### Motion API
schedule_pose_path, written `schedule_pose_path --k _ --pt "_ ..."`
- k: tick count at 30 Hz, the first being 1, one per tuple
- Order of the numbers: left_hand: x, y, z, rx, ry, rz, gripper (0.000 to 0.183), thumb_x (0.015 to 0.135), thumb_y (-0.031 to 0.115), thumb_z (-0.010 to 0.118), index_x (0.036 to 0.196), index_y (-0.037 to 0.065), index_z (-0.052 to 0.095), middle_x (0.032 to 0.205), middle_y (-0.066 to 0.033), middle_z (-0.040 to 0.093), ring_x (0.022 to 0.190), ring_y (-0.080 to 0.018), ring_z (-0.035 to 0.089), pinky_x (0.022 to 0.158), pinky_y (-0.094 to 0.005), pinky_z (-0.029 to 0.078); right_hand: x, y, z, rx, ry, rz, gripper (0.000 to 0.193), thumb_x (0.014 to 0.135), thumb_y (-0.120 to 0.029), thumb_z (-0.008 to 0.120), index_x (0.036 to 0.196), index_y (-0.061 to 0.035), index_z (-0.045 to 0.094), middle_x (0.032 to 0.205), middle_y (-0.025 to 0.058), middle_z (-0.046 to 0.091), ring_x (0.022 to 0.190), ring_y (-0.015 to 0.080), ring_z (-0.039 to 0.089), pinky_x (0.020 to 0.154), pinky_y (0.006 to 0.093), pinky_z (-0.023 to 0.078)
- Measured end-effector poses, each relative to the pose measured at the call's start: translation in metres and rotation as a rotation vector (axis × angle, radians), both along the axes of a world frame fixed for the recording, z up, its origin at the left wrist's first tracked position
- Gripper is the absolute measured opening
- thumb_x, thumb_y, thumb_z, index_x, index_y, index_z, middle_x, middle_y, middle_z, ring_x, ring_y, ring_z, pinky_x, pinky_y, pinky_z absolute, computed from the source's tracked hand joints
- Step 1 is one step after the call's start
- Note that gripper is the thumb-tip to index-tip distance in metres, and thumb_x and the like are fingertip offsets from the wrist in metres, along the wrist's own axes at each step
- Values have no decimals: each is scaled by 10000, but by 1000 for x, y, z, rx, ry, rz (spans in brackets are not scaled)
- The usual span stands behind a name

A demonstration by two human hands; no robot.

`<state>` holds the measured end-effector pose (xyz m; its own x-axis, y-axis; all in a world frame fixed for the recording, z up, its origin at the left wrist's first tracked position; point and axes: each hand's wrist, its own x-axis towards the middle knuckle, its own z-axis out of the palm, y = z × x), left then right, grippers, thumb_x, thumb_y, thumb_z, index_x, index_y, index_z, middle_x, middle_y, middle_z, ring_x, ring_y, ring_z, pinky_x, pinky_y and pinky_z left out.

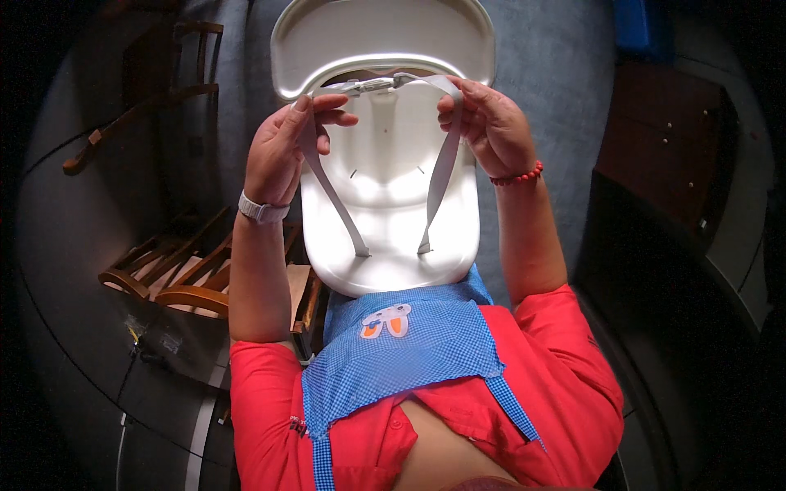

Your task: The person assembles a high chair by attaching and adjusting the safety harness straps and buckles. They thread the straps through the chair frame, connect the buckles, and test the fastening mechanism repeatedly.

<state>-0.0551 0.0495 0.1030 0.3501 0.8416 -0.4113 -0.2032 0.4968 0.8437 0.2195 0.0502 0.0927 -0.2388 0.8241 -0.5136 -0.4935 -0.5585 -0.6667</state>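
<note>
Floor: grey carpet; wooden chairs (pixel 192 278) at left of frame.
Left hand (pixel 282 151): pinches the left grey strap (pixel 327 192).
Buckle (pixel 368 84): upper centre, over the white high chair seat (pixel 385 245); keep both straps taut, ends aligned.
Right hand (pixel 487 123): pinches the right strap (pixel 442 172).
Hidden: whether the buckle is latched.

Both hands (pixel 282 151) (pixel 487 123) on harness straps (pixel 442 168)

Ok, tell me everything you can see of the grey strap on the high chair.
The grey strap is flat webbing, seemingly woven fabric, in two lengths. Each rises from a slot in the white seat and they meet at a pale buckle just under the tray. The left hand pinches the left length and the right hand the right one, holding both lifted and fairly taut above the seat. Whether the buckle is fastened cannot be told.
</note>
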Motion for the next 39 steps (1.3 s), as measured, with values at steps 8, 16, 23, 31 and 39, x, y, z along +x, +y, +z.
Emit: schedule_pose_path --k 8,16,23,31,39 --pt "-3 6 -21 -2 104 112 396 962 340 394 1052 19 609 949 -111 649 688 -65 502 648 -185 415 -3 4 -9 -8 31 -55 298 933 -158 445 1148 44 493 842 116 642 753 176 612 726 300 490" --pt "-5 16 -29 -28 161 130 402 931 375 462 903 27 662 879 -77 656 756 -109 487 737 -249 404 -4 7 -14 -39 -36 -67 289 927 -135 460 1152 43 489 846 111 640 749 173 604 717 298 488" --pt "-2 19 -40 -45 120 197 380 935 348 466 890 26 665 874 -69 655 770 -108 498 755 -250 403 -1 10 -23 -99 -46 -125 290 925 -127 460 1156 47 485 794 78 621 712 152 583 694 289 480" --pt "-10 18 -38 2 -5 221 372 931 338 471 850 31 667 904 -100 663 903 -155 555 847 -299 389 11 8 -32 -87 -24 -150 317 924 -102 430 1198 56 436 785 78 598 676 132 556 668 262 479" --pt "-12 9 -41 -6 -67 210 378 944 319 441 729 70 629 948 -100 648 973 -177 568 879 -309 404 16 4 -34 -66 -43 -192 300 916 -106 456 1181 35 442 739 68 554 636 111 511 561 205 419"
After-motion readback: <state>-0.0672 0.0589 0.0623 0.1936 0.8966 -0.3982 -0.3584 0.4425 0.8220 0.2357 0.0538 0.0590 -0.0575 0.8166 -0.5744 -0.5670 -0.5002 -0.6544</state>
